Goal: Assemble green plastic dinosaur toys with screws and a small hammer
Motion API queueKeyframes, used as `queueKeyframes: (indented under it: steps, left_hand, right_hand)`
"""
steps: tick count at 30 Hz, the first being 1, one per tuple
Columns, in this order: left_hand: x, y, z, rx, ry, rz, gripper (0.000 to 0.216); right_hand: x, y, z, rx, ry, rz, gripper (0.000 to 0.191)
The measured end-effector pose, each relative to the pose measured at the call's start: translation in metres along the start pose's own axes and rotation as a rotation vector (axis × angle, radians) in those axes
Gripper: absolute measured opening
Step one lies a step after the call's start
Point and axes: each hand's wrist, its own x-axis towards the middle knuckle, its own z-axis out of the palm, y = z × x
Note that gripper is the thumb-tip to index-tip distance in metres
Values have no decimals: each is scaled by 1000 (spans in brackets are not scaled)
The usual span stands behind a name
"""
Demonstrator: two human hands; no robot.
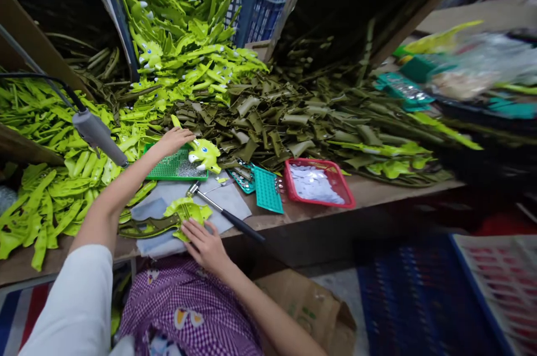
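Note:
My left hand (176, 139) is closed on a lime-green plastic dinosaur head (205, 156) with a blue eye and white horn tips, above the right end of a green tray (157, 169) of small shiny metal parts. Lower down, my right hand (205, 244) has its fingers and thumb on a lime-green dinosaur-head shell (184, 209), its hollow side up. An olive plastic strip (151, 227) extends left from that shell over a pale cloth (235, 208). A hammer (224, 213) with a dark handle lies just right of the shell, its handle pointing toward the bench edge.
Lime-green parts (37, 199) heap on the left and dinosaur-head pieces (184, 37) at the back. Olive parts (293, 115) pile across the bench. Right of the hammer are a teal tray (268, 191) and a red basket (350, 194) of white slips. A grey screwdriver (96, 132) hangs at left.

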Motion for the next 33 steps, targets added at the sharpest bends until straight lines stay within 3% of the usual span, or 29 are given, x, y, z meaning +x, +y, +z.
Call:
queueKeyframes:
  steps: [3, 7, 11, 14, 17, 19, 24, 33]
  left_hand:
    - [17, -12, -1, -92, -36, 25, 35]
    - [-3, 11, -8, -225, 142, 5, 39]
    - [-84, 78, -13, -275, 393, -214, 37]
    - [-164, 128, 2, -182, 478, -352, 37]
    - [-224, 154, 30, -116, 548, -520, 35]
    - [-245, 159, 47, -107, 554, -592, 34]
    - [-254, 163, 74, -157, 484, -629, 34]
    - [-250, 165, 90, -242, 451, -615, 35]
  right_hand:
    - [0, -1, -2, -23, -34, 2, 40]
    - [-3, -3, -6, -83, -55, 15, 40]
    - [-7, -8, -15, -171, -109, 79, 43]
    - [-4, -16, -25, -232, -318, 113, 50]
    - [5, -27, -34, -284, -559, 155, 53]
    - [11, -34, -39, -295, -666, 185, 51]
    - [17, -47, -44, -331, -725, 238, 36]
    - [13, -55, -43, -387, -757, 268, 45]
